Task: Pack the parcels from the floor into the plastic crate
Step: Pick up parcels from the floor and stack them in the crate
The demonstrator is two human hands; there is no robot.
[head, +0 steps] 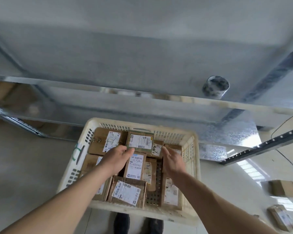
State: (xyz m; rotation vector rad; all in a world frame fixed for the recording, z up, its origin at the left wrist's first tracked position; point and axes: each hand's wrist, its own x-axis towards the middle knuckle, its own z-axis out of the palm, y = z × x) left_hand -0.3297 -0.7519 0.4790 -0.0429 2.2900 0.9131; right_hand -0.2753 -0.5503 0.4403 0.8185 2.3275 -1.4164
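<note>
A cream plastic crate [191,168] stands on the floor in front of me, holding several brown cardboard parcels with white labels. A green-edged parcel [140,141] lies on top at the back of the crate. My left hand [116,159] reaches in with straight fingers, its fingertips touching the near left corner of that parcel. My right hand [172,160] hovers open just right of it, above a parcel with handwriting [156,149]. Two more parcels [285,188] [280,217] lie on the floor at the right.
A galvanised metal shelf [142,102] runs across just behind the crate, with a roll of tape [216,86] on it. A loose perforated metal rail [260,146] lies on the floor to the right. My dark shoes [122,223] stand at the crate's near edge.
</note>
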